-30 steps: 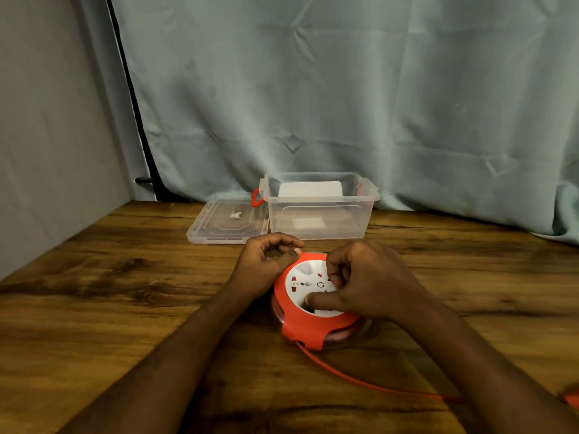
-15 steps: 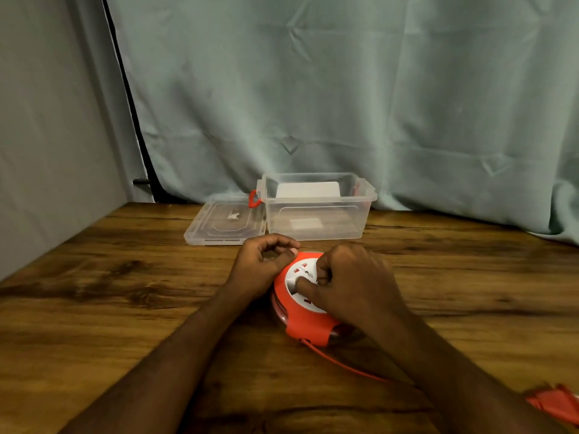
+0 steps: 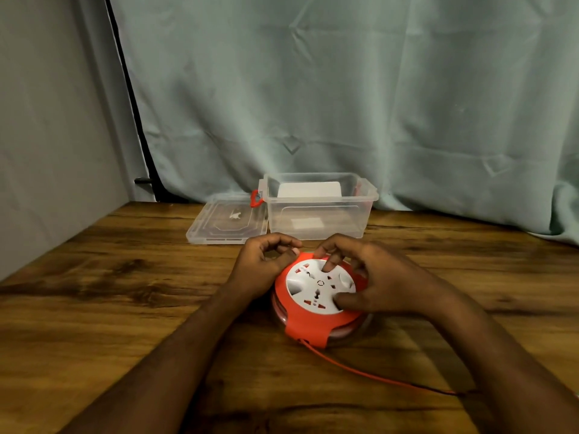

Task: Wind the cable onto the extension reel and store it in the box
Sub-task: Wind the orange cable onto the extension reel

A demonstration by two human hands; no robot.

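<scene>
The light is dim and warm. Soft dark shadows lie on the desk [image 3: 125, 308] under both arms. The picture is a bit blurry, and the desk edges bend near the corners. The curtain [image 3: 344, 89] behind the desk looks soft and grainy.
</scene>
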